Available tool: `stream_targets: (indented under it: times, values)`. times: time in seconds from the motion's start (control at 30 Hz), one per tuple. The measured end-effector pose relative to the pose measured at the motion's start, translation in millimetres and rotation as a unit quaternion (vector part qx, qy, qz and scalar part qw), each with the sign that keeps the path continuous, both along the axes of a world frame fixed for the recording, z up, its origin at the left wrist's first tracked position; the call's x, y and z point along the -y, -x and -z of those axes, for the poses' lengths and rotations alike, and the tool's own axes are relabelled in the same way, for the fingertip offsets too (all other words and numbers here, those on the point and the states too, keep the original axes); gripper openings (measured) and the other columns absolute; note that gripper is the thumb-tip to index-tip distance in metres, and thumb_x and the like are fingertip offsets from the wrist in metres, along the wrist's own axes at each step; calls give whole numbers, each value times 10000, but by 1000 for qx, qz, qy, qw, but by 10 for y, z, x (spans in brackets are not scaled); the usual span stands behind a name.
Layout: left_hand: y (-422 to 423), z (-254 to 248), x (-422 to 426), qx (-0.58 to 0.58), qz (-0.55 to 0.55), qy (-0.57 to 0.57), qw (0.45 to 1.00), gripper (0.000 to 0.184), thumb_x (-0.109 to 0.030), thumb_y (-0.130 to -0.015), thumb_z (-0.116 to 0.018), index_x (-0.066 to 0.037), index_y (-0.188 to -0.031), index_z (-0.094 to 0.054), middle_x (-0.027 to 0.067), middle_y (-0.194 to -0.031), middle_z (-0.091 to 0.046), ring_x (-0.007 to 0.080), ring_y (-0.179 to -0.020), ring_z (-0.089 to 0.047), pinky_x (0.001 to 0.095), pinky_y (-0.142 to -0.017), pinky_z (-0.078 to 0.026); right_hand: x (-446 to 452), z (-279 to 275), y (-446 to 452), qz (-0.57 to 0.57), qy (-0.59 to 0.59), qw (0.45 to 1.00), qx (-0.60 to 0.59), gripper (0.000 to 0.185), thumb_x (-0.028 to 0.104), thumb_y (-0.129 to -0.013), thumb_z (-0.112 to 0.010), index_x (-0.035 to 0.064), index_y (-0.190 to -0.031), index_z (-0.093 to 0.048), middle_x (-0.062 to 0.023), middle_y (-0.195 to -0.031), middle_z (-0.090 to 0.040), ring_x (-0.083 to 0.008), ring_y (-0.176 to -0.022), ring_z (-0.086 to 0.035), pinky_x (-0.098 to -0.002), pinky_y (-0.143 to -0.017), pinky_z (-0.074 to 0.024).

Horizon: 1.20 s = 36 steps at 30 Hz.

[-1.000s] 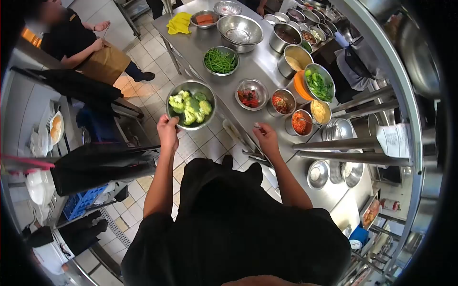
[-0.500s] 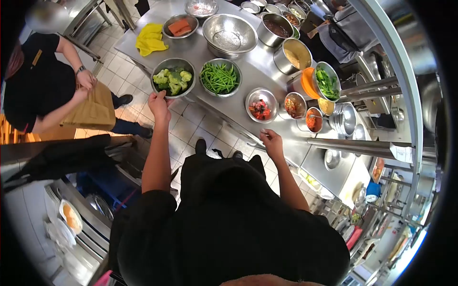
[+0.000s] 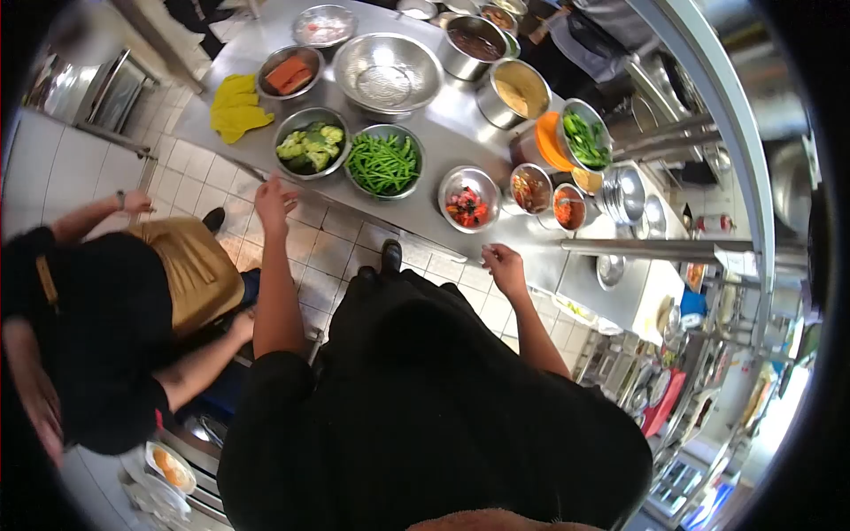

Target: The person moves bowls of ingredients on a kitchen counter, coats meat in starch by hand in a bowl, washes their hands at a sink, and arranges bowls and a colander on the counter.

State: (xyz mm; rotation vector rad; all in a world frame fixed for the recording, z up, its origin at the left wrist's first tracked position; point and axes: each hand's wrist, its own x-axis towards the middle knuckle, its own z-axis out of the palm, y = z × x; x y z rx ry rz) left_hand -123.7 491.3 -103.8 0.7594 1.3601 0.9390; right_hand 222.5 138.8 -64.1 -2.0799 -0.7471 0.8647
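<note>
My left hand (image 3: 275,200) is in the air just in front of the table edge, fingers loosely apart and holding nothing. Closest to it is a steel bowl of broccoli florets (image 3: 312,148), now a small gap away. A bowl of green beans (image 3: 382,165) stands right beside the broccoli. Over the front edge, my right hand (image 3: 504,266) is curled with thumb and fingertips pinched together; whatever they may hold is too small to make out. Just beyond it sits a steel bowl of chopped red and dark pieces (image 3: 468,207).
On the steel table (image 3: 425,232) are a large colander (image 3: 387,75), a bowl of orange-pink blocks (image 3: 289,76), a yellow cloth (image 3: 237,108) and several pots. A metal post (image 3: 655,249) crosses at right. Another person (image 3: 97,345) in a tan apron stands close on my left.
My left hand has let go of the broccoli bowl's rim and drawn back; the bowl is now against the green beans bowl. The other person has come nearer on my left.
</note>
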Motion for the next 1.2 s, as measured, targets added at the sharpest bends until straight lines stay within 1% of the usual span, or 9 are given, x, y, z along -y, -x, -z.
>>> stream_targets:
  times: [0.13, 0.27, 0.37, 0.47, 0.6, 0.7, 0.8, 1.03, 1.2]
  values:
    - [234, 332, -74, 2, 52, 1, 999, 397, -275, -894, -503, -66, -1228, -454, 89, -1147, -496, 258, -939, -596, 370, -703, -537, 132, -238, -354, 43, 15, 998, 37, 272, 216, -841, -618, -48, -904, -622, -107, -711, -627, -142, -586, -595, -271, -549, -479]
    - [3, -139, -99, -70, 83, 30, 994, 331, -268, -865, -571, -60, -1114, -509, 87, -1044, -562, 230, -863, -612, 346, -663, -522, 657, -815, -833, -23, 96, 987, -124, 332, 312, -818, -587, -10, -882, -638, -70, -778, -637, -140, -669, -609, -284, -562, -479]
    - [17, -74, -82, -40, 95, 35, 994, 389, -288, -852, -601, -42, -1135, -498, 85, -1033, -581, 217, -844, -610, 329, -637, -521, 1541, -657, -1757, -372, 163, 868, 284, 250, 238, -777, -527, 44, -714, -671, -96, -709, -652, -207, -614, -620, -423, -537, -467]
    - [-221, -315, -69, -10, 55, 17, 998, 465, -337, -842, -604, -11, -1146, -472, 101, -979, -580, 203, -788, -625, 314, -598, -508, 1742, -1213, -2059, 252, 239, 935, -63, 213, 223, -818, -520, 66, -936, -602, -65, -721, -650, -159, -598, -610, -319, -509, -428]
    - [-300, -334, -153, -71, 45, 35, 996, 496, -364, -841, -606, -2, -1150, -464, 97, -996, -546, 216, -792, -599, 351, -641, -498, 2024, -589, -3223, 466, -109, 873, -93, 279, 342, -860, -558, 87, -970, -589, -65, -811, -620, -169, -649, -581, -342, -569, -476]
    - [-356, -371, -154, -103, 17, 12, 994, 446, -349, -821, -630, -7, -1078, -504, 81, -883, -564, 184, -697, -601, 334, -579, -494, 1965, -105, -3661, 353, -341, 870, -47, 497, 435, -837, -609, 50, -1139, -522, -106, -926, -610, -187, -864, -583, -338, -694, -504]
    - [-364, -428, -145, -127, 14, 33, 991, 425, -340, -820, -635, -12, -1059, -511, 76, -878, -564, 181, -699, -606, 324, -573, -494, 1309, -387, -3570, 501, -150, 852, 21, 539, 443, -835, -612, -2, -1124, -516, -119, -908, -610, -192, -814, -602, -338, -645, -522]
    - [-298, -462, -183, -142, 45, 23, 989, 378, -303, -820, -632, -14, -1044, -536, 71, -878, -578, 174, -694, -609, 313, -564, -495, 1290, -370, -3855, 412, 7, 903, 123, 425, 343, -805, -659, -68, -871, -576, -113, -717, -611, -177, -568, -593, -278, -473, -499]
    - [-251, -443, -321, -178, 55, 7, 982, 367, -301, -825, -610, -32, -1067, -549, 73, -905, -599, 178, -715, -615, 319, -571, -497, 1581, -109, -4342, 147, 245, 830, 479, 254, 279, -751, -602, 37, -750, -677, -156, -680, -648, -251, -626, -636, -396, -614, -499]
